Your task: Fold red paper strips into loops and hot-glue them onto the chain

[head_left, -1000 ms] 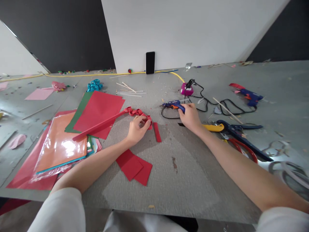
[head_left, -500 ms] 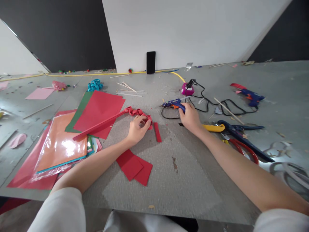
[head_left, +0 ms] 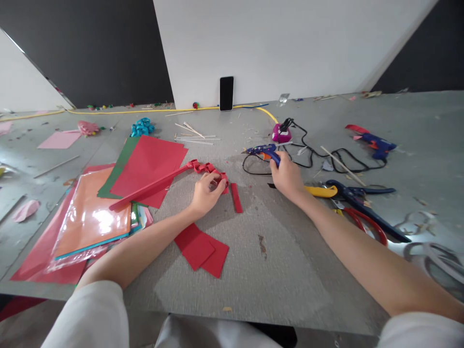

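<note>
My left hand (head_left: 208, 192) pinches the curled end of a red paper piece (head_left: 203, 167), whose long straight stem lies over red sheets (head_left: 152, 162). Just right of those fingers is a short red strip (head_left: 236, 197). My right hand (head_left: 284, 175) is wrapped round the handle of a blue glue gun (head_left: 267, 150), its nozzle pointing left. Two red paper squares (head_left: 203, 251) lie overlapped below my left hand.
An orange sheet in a clear sleeve (head_left: 96, 212) lies at the left. Yellow-handled cutter (head_left: 321, 192), blue pliers (head_left: 366, 208) and a second glue gun (head_left: 379, 145) are at the right. A phone (head_left: 226, 93) leans on the wall, near a purple plug block (head_left: 281, 133).
The glue gun in my right hand has shifted slightly, its nozzle tipped a little higher. My left hand and the red paper piece stay in place.
</note>
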Motion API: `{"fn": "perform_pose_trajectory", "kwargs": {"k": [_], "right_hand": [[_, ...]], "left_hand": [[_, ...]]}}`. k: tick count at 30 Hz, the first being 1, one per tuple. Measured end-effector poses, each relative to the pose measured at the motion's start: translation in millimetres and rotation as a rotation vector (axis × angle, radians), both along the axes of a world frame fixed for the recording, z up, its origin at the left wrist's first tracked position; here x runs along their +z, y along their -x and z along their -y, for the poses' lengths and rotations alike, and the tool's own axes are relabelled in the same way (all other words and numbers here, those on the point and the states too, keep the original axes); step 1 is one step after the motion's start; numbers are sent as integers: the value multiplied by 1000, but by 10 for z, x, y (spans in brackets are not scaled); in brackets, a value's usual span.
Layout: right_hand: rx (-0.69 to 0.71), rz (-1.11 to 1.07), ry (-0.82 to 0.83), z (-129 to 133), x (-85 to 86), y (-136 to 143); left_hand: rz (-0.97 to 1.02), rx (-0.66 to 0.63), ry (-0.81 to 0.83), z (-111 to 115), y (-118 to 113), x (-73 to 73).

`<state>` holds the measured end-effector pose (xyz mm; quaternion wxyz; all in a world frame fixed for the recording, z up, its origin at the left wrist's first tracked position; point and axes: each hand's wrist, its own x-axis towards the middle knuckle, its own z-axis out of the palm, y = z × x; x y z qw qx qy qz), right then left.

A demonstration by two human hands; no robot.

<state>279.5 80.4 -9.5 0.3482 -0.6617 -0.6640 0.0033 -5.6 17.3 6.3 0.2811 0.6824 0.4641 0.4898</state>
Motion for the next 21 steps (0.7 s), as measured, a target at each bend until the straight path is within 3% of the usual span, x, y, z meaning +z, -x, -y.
{"fn": "perform_pose_trajectory", "kwargs": {"k": [15,21], "right_hand": [[-127,-71,-8,21,20,37],[-43,-295,-143,37,95,71]], "left_hand": [[2,-1,0,1,5,3],[-12,1,-26,10,2,28]]}}
